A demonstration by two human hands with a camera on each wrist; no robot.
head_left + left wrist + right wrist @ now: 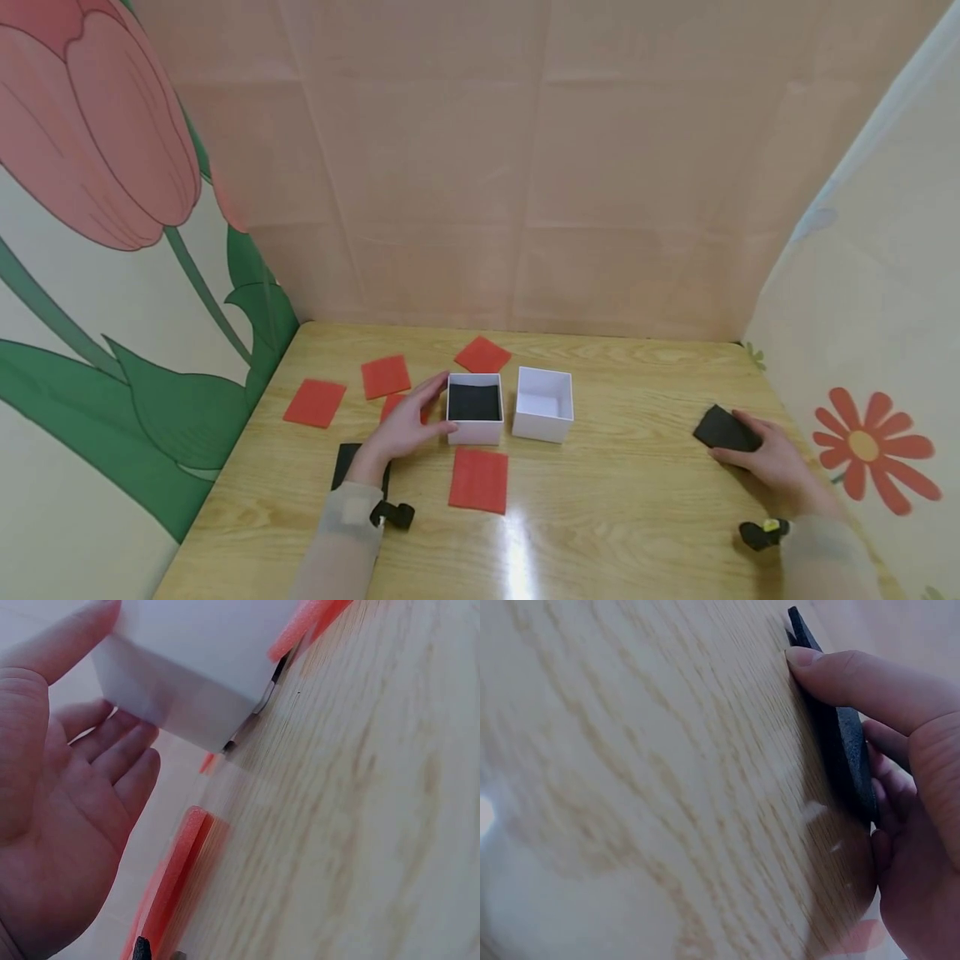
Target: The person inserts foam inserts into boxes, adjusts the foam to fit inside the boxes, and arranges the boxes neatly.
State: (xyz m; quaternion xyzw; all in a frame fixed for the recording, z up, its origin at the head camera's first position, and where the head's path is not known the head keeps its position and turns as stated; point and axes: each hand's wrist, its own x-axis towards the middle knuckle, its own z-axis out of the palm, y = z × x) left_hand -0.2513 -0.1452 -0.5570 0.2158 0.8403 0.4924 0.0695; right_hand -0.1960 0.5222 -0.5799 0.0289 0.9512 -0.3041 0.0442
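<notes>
Tabletop (645, 492): wood-grain face, streaked pale and brown; smooth and glossy, throwing back a bright glare near the front edge. Solid wood or laminate, cannot tell.

White box with dark filling (475, 433) and white box beside it (542, 427): smooth, clean-edged walls, low satin sheen; stiff card or plastic, unclear.

Red squares (478, 482): foam-like, matt, finely pitted in close view.

Black piece at right (846, 750): matt, foam-like, slightly grainy along its edge. Black piece in the box (475, 403): dull, matt.

Back sheet (420, 167): thin, cloth-like, fold-creased, faint sheen. Flower-printed side sheet (112, 142): smooth, mostly matt.
</notes>
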